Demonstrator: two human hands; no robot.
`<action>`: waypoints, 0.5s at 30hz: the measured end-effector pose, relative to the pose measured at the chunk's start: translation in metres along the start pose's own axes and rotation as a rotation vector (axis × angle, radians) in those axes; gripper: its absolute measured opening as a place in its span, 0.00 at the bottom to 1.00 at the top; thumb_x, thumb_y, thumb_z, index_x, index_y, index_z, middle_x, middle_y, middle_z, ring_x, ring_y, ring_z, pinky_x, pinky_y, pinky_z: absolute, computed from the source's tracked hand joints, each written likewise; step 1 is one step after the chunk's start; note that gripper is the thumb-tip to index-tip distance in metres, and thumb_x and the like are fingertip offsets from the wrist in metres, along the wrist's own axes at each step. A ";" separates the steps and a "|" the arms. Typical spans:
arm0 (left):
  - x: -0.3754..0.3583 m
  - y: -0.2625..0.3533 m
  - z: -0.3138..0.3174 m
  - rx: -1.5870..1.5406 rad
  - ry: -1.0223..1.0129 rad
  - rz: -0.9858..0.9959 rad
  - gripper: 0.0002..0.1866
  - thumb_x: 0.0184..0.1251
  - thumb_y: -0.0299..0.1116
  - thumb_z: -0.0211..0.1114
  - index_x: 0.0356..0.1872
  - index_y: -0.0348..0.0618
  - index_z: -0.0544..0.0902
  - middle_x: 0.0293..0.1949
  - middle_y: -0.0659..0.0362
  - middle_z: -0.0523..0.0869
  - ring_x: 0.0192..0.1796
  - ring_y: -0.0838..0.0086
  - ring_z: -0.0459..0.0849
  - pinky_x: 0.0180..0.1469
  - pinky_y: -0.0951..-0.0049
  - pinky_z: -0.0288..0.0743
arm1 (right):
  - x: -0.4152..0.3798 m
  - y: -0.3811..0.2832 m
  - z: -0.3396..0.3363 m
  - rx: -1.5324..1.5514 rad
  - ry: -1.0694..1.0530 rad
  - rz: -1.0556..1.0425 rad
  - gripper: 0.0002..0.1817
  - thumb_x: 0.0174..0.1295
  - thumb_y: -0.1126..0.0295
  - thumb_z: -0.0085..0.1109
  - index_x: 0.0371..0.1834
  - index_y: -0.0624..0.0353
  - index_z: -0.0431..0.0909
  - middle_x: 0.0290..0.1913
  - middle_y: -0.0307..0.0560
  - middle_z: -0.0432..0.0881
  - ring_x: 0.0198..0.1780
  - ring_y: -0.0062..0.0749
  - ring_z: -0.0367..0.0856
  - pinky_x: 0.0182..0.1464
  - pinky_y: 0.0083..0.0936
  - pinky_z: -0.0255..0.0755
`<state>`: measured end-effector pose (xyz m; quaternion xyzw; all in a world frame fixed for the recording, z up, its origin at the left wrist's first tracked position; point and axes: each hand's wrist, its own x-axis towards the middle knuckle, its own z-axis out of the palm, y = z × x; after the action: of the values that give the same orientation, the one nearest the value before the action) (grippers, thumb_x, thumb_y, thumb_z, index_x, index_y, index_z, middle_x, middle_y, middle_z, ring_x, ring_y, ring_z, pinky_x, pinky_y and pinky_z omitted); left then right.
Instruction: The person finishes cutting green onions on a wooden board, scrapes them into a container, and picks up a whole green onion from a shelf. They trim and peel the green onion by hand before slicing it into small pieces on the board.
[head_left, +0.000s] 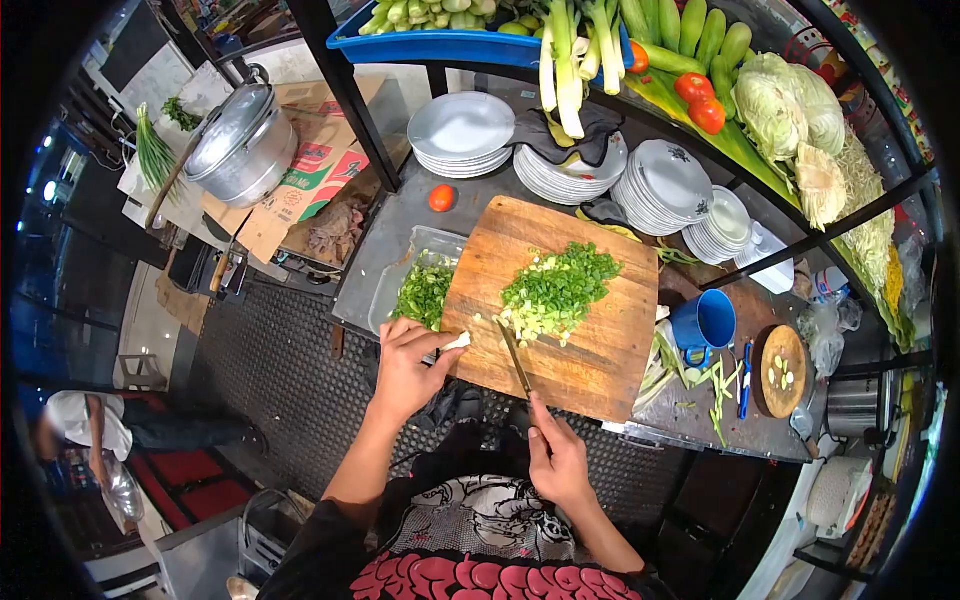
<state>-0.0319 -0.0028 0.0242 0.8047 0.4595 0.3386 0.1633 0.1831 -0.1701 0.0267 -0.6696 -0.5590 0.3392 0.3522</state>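
A wooden cutting board (600, 370) lies on the counter in front of me, bearing a heap of chopped green onion (565, 285). My right hand (558, 455) is closed around the handle of a knife (515, 357); its blade rests over the board, the tip by the heap's near edge. At the board's left edge, my left hand (408, 368) pinches a small white piece (458, 342), which looks like a green onion end. Just beyond that hand, a clear plastic container (393, 280) holds more chopped greens (425, 287).
Stacked plates (462, 130) and a tomato (441, 198) stand behind the board. To the right are a blue mug (704, 320), trimmed stalks, a blue-handled peeler or knife (745, 380) and a small round board (780, 372). A large pot (243, 150) stands left; a person (95, 425) is at lower left.
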 end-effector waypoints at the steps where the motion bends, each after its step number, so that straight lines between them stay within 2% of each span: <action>1: -0.002 -0.001 0.001 -0.007 0.000 -0.007 0.10 0.54 0.32 0.85 0.39 0.47 0.96 0.35 0.63 0.92 0.43 0.67 0.82 0.55 0.65 0.68 | 0.002 -0.005 -0.003 0.001 -0.012 -0.002 0.31 0.74 0.74 0.60 0.81 0.45 0.73 0.31 0.54 0.78 0.27 0.49 0.81 0.36 0.43 0.78; 3: -0.003 -0.002 0.004 -0.027 -0.006 -0.016 0.10 0.55 0.32 0.84 0.40 0.48 0.96 0.36 0.64 0.92 0.43 0.67 0.82 0.56 0.64 0.68 | 0.006 -0.010 -0.001 0.007 -0.026 -0.044 0.32 0.74 0.74 0.60 0.81 0.45 0.73 0.32 0.55 0.79 0.28 0.52 0.83 0.37 0.44 0.80; 6: -0.004 -0.003 0.004 -0.049 -0.007 -0.018 0.11 0.56 0.32 0.84 0.41 0.48 0.96 0.37 0.64 0.91 0.43 0.67 0.82 0.55 0.64 0.68 | 0.015 -0.016 0.005 -0.145 -0.065 -0.064 0.33 0.73 0.74 0.59 0.82 0.44 0.71 0.35 0.58 0.81 0.31 0.56 0.85 0.37 0.46 0.81; 7: -0.004 -0.004 0.004 -0.053 -0.004 -0.013 0.11 0.56 0.32 0.84 0.41 0.48 0.96 0.37 0.64 0.91 0.43 0.67 0.81 0.55 0.64 0.68 | 0.018 -0.015 0.005 -0.139 -0.066 -0.044 0.34 0.73 0.73 0.59 0.83 0.44 0.70 0.39 0.61 0.82 0.32 0.60 0.85 0.38 0.48 0.82; 10: -0.002 -0.005 0.003 -0.054 0.001 -0.001 0.12 0.55 0.31 0.84 0.41 0.47 0.96 0.36 0.63 0.92 0.42 0.68 0.81 0.53 0.66 0.68 | 0.020 -0.008 0.006 -0.067 0.136 -0.115 0.34 0.73 0.74 0.59 0.83 0.43 0.70 0.39 0.61 0.82 0.31 0.60 0.85 0.37 0.48 0.82; 15: 0.000 -0.007 0.006 -0.076 0.005 0.011 0.11 0.55 0.31 0.85 0.41 0.47 0.96 0.35 0.63 0.92 0.41 0.67 0.82 0.53 0.66 0.68 | -0.002 -0.018 -0.015 -0.043 -0.097 -0.017 0.30 0.73 0.78 0.59 0.79 0.52 0.74 0.34 0.52 0.81 0.30 0.42 0.80 0.37 0.32 0.76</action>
<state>-0.0322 0.0014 0.0161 0.7996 0.4421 0.3587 0.1910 0.1860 -0.1714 0.0497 -0.6552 -0.5881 0.3561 0.3133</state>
